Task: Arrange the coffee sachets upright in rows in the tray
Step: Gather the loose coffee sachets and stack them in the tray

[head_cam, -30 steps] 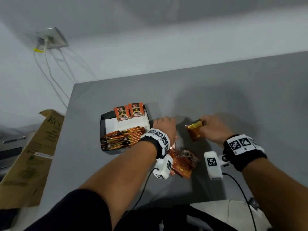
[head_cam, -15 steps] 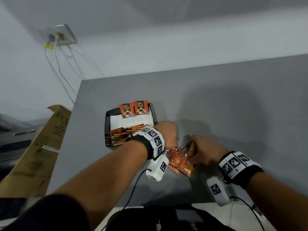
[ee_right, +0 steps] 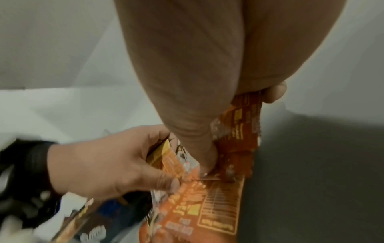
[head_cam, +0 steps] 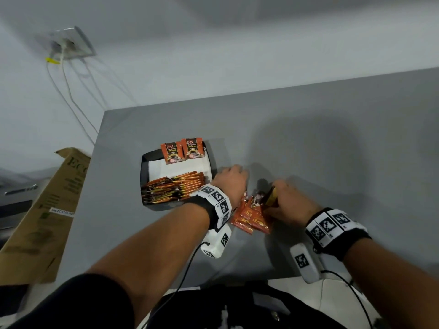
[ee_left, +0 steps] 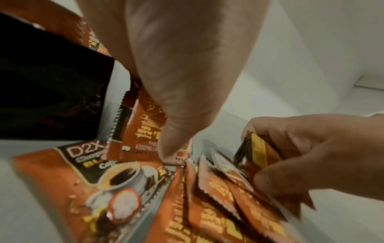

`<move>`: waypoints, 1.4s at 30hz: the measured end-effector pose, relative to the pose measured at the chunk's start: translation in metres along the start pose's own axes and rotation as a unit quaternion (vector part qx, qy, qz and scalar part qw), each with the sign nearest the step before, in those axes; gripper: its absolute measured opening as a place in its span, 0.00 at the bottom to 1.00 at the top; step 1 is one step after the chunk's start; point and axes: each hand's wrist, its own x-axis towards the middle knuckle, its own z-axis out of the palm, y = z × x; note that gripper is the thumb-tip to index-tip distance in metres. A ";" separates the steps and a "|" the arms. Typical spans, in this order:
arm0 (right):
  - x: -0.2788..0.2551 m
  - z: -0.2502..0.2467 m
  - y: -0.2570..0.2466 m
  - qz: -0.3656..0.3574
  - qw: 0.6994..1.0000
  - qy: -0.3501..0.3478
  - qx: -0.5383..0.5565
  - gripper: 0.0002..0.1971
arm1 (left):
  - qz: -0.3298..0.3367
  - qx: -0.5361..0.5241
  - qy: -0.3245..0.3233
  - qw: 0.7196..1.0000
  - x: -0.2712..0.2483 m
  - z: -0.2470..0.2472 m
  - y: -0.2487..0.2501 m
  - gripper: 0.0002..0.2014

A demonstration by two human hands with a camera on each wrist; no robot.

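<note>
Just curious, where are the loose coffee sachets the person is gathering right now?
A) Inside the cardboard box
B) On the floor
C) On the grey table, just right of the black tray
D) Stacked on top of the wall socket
C: the loose coffee sachets lie on the grey table beside the black tray, between both hands.

The tray (head_cam: 143, 173) stands near the worktop's (head_cam: 308, 143) left edge, its near half packed with upright sachets (head_cam: 171, 189) and two more sachets (head_cam: 183, 150) leaning at its far wall; bare white lining lies between them. Both hands and loose sachets (head_cam: 250, 216) crowd the worktop just right of the tray. Beyond them the worktop lies bare.
</note>
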 end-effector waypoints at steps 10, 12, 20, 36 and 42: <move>0.008 0.001 -0.005 0.001 0.999 -0.040 -0.009 0.35 | -0.031 -0.160 0.029 0.986 -0.008 -0.039 -0.011 0.21; 0.010 0.004 -0.003 -0.002 1.000 -0.026 -0.012 0.37 | -0.026 -0.220 0.010 0.975 -0.019 -0.047 -0.012 0.20; 0.013 -0.006 0.019 -0.019 0.995 0.042 0.092 0.21 | -0.009 -0.248 -0.081 0.965 -0.041 -0.008 0.004 0.17; 0.004 0.010 0.019 -0.041 0.999 0.012 0.007 0.31 | 0.072 -0.107 -0.034 0.991 -0.007 0.005 0.014 0.24; 0.002 0.022 0.021 -0.036 0.998 0.047 0.005 0.33 | 0.079 -0.151 0.001 0.985 -0.007 0.011 0.018 0.25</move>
